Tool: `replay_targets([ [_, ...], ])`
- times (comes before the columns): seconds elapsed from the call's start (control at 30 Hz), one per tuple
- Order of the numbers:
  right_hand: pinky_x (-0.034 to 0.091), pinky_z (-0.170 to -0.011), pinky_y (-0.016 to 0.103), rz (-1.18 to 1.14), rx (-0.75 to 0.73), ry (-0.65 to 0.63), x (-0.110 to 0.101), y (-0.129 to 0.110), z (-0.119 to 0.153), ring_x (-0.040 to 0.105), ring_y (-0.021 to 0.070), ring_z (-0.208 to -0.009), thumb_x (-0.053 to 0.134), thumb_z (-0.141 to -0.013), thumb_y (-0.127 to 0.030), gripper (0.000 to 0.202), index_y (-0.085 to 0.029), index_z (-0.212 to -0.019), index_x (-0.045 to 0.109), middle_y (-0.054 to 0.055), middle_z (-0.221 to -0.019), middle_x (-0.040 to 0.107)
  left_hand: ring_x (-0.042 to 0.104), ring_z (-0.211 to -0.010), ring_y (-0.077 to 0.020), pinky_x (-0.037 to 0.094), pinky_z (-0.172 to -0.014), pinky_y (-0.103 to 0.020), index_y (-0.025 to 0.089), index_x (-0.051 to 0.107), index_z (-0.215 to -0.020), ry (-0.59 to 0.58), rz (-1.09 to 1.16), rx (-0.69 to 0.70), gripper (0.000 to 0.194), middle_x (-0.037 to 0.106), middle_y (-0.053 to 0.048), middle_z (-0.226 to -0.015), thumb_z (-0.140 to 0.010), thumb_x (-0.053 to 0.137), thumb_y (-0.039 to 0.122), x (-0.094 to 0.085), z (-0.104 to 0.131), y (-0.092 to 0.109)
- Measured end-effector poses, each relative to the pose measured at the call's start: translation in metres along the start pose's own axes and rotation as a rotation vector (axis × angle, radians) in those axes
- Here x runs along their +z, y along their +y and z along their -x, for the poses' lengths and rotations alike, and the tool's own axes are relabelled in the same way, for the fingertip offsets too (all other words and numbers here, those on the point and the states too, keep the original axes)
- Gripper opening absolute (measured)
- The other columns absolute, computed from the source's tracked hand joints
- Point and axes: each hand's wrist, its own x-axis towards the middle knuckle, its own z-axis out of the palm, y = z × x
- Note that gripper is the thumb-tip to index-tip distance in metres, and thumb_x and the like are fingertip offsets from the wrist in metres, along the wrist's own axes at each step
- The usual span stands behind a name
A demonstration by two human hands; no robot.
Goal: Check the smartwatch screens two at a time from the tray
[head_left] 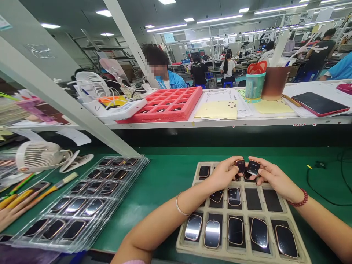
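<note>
My left hand [226, 173] pinches a square smartwatch body [240, 165] with a dark screen. In my right hand [272, 175] is a second watch body [253, 167], its gold-edged screen showing small light text. The two are held side by side above the back of a cream compartment tray [245, 212]. More watch bodies lie in the tray, including a row along the front with black screens [235, 231] and one with a lit menu [234, 197]. Two compartments right of it hold only dark pads [253, 199]. My forearms partly cover the back and left compartments.
Stacked clear plastic trays [110, 205] of watch bodies stand on the left, beside a brush [66, 179] and a small white fan [40, 157]. A black cable [310, 189] lies at right. The shelf above bears a red foam tray [165, 116], cups and a phone [320, 102].
</note>
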Motion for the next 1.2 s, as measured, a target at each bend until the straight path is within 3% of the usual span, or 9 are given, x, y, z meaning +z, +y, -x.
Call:
replay_targets([
  [0.3, 0.051, -0.06, 0.029, 0.081, -0.036, -0.074, 0.001, -0.005, 0.002, 0.062, 0.0173, -0.077, 0.057, -0.085, -0.033, 0.036, -0.021, -0.118, 0.051, 0.009, -0.105, 0.064, 0.059, -0.063, -0.0101, 0.049, -0.065, -0.027, 0.015, 0.052, -0.107, -0.007, 0.037, -0.012, 0.039, 0.058, 0.0, -0.076, -0.069, 0.056, 0.008, 0.0, -0.002, 0.003],
  [0.43, 0.051, -0.063, 0.032, 0.08, -0.047, 0.008, 0.0, -0.005, 0.005, 0.063, 0.0188, -0.075, 0.053, -0.087, -0.041, 0.028, -0.019, -0.105, 0.052, 0.009, -0.095, 0.067, 0.058, -0.061, -0.0104, 0.047, -0.062, -0.025, 0.014, 0.054, -0.101, 0.036, -0.039, 0.015, 0.028, 0.06, -0.001, -0.074, -0.073, 0.055, 0.013, 0.001, -0.001, 0.002],
  [0.53, 0.049, -0.079, 0.04, 0.338, -0.138, 0.15, -0.003, -0.003, 0.019, 0.062, 0.0237, -0.088, 0.052, -0.087, -0.039, 0.021, -0.02, -0.088, 0.057, 0.009, -0.092, 0.068, 0.06, -0.071, -0.014, 0.047, -0.07, -0.028, 0.014, 0.059, -0.086, 0.029, -0.264, 0.119, 0.012, 0.065, -0.003, -0.077, -0.077, 0.054, 0.019, 0.01, 0.006, 0.005],
  [0.67, 0.036, -0.098, 0.05, 0.91, -0.265, 0.277, -0.007, 0.006, 0.048, 0.045, 0.0312, -0.118, 0.057, -0.081, -0.03, 0.012, -0.022, -0.077, 0.064, 0.009, -0.117, 0.06, 0.052, -0.111, -0.025, 0.036, -0.098, -0.043, 0.017, 0.062, -0.074, -0.079, -0.668, 0.38, 0.009, 0.064, -0.008, -0.111, -0.078, 0.058, 0.025, 0.03, 0.016, 0.01],
  [0.83, 0.038, -0.098, 0.052, 1.142, -0.282, 0.336, -0.003, 0.007, 0.079, 0.038, 0.0327, -0.124, 0.055, -0.081, -0.03, 0.031, -0.021, -0.11, 0.059, 0.011, -0.132, 0.048, 0.036, -0.128, -0.0319, 0.028, -0.104, -0.051, 0.017, 0.062, -0.089, -0.113, -0.934, 0.46, 0.014, 0.049, -0.014, -0.132, -0.077, 0.061, 0.024, 0.023, 0.035, 0.018],
  [0.93, 0.038, -0.099, 0.053, 1.163, -0.347, 0.248, 0.02, -0.005, 0.083, 0.036, 0.0337, -0.126, 0.054, -0.083, -0.03, 0.022, -0.024, -0.102, 0.063, 0.009, -0.131, 0.05, 0.038, -0.127, -0.0283, 0.027, -0.106, -0.048, 0.019, 0.063, -0.086, -0.188, -0.962, 0.473, 0.01, 0.05, -0.011, -0.132, -0.08, 0.055, 0.018, -0.008, 0.064, 0.027],
  [1.03, 0.037, -0.098, 0.054, 1.156, -0.427, 0.009, 0.064, -0.015, 0.075, 0.036, 0.0346, -0.126, 0.055, -0.083, -0.027, 0.014, -0.025, -0.091, 0.066, 0.008, -0.129, 0.053, 0.038, -0.128, -0.0279, 0.024, -0.107, -0.049, 0.02, 0.063, -0.076, -0.262, -1.051, 0.409, 0.011, 0.051, -0.008, -0.131, -0.081, 0.053, 0.017, -0.04, 0.103, 0.032],
  [1.1, 0.037, -0.099, 0.054, 1.173, -0.455, -0.14, 0.097, -0.017, 0.067, 0.038, 0.0341, -0.125, 0.054, -0.084, -0.022, 0.014, -0.023, -0.087, 0.067, 0.009, -0.128, 0.055, 0.034, -0.131, -0.0306, 0.02, -0.107, -0.052, 0.019, 0.062, -0.077, -0.238, -1.125, 0.314, 0.005, 0.048, -0.009, -0.135, -0.078, 0.059, 0.023, -0.053, 0.129, 0.031],
  [1.2, 0.033, -0.1, 0.059, 1.2, -0.446, -0.22, 0.135, -0.016, 0.055, 0.04, 0.0392, -0.124, 0.061, -0.077, -0.021, 0.011, -0.014, -0.084, 0.066, 0.019, -0.128, 0.054, 0.026, -0.135, -0.0343, 0.015, -0.107, -0.059, 0.018, 0.061, -0.087, -0.176, -1.16, 0.17, 0.019, 0.041, -0.012, -0.141, -0.072, 0.067, 0.028, -0.061, 0.159, 0.025],
])
